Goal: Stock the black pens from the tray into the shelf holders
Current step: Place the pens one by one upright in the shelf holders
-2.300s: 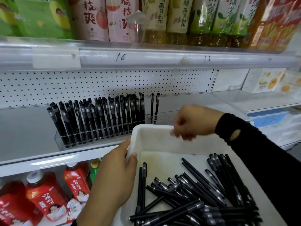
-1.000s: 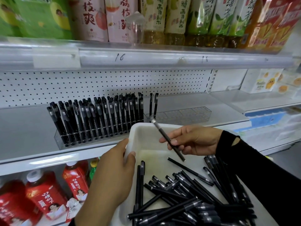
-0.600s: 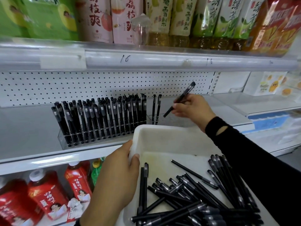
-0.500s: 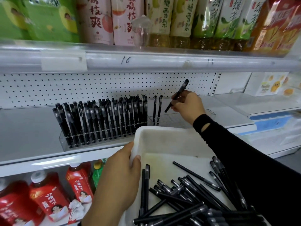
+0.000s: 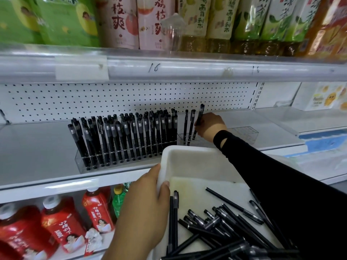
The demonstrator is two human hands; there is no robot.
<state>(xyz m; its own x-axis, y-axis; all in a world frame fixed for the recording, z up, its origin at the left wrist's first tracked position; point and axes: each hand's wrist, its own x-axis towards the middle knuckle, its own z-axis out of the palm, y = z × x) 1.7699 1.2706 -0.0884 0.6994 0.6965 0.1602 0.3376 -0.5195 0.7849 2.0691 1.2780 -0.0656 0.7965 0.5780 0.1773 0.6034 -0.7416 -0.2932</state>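
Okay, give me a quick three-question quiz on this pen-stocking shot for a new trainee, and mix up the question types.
1. True or false: the left hand grips the rim of the white tray.
2. What is the right hand pinching? A: a red bottle. B: a black pen. C: a price label.
3. Fill in: the fuller clear holder sits to the ___ of the nearly empty holder.

Key: 1 true; 2 B; 3 left.
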